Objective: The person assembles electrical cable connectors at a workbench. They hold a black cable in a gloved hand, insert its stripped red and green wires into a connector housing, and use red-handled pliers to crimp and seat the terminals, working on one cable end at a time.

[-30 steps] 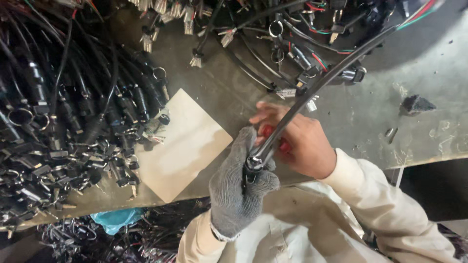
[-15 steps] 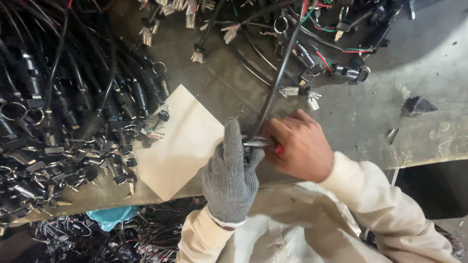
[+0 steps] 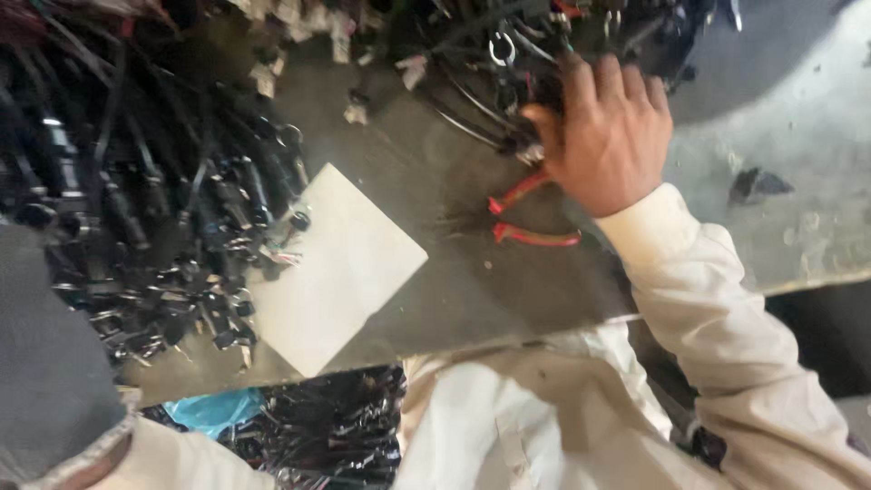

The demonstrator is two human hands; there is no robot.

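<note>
My bare right hand (image 3: 610, 136) lies palm down on a tangle of black cables (image 3: 508, 54) at the far side of the table, thumb beside a small connector. Whether it grips a cable is hidden under the palm. Red-handled pliers (image 3: 531, 222) lie on the table just below that hand, handles apart, touched by neither hand. My left hand (image 3: 50, 363), in a grey knit glove, is a large blur at the lower left, close to the camera; its fingers are out of sight.
A big heap of black cables with connectors (image 3: 136, 209) covers the table's left side. A white card (image 3: 340, 268) lies beside it near the table's front edge (image 3: 508, 331). Something blue (image 3: 213, 408) and more dark cables lie below the table.
Both hands have let go of the black cable. The pliers now lie on the table. My right hand moved up onto the far cable pile; my left hand swung away to the lower left.
</note>
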